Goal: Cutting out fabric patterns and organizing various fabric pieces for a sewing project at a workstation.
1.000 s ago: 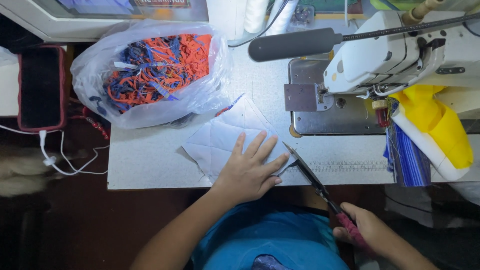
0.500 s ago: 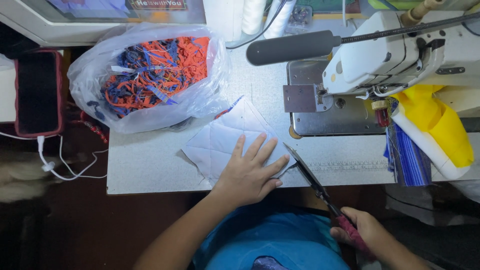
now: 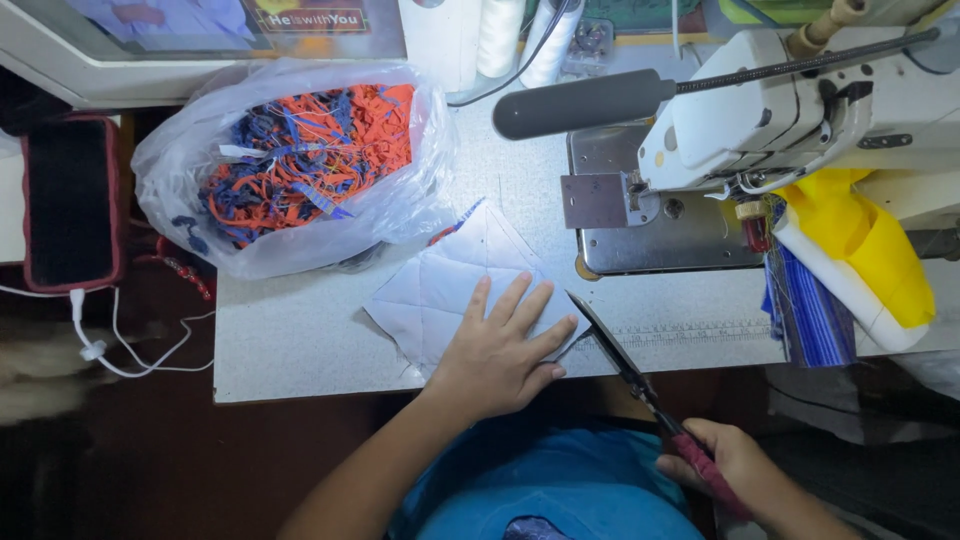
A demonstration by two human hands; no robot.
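My left hand (image 3: 503, 350) lies flat, fingers spread, on a white quilted fabric piece (image 3: 455, 280) near the front edge of the grey sewing table (image 3: 300, 340). My right hand (image 3: 735, 468) is below the table edge and grips the red handles of a pair of scissors (image 3: 620, 360). The dark blades point up and to the left, their tip at the right edge of the fabric beside my left fingertips.
A clear plastic bag (image 3: 290, 165) full of orange and blue fabric strips sits at the left. A white sewing machine (image 3: 790, 110) with its metal plate stands at the right, with yellow and blue cloth (image 3: 850, 260) beside it. Thread spools (image 3: 520, 35) stand at the back.
The view has shifted slightly. My left hand stays pressed on the fabric and the scissors remain at its right edge with little visible movement.
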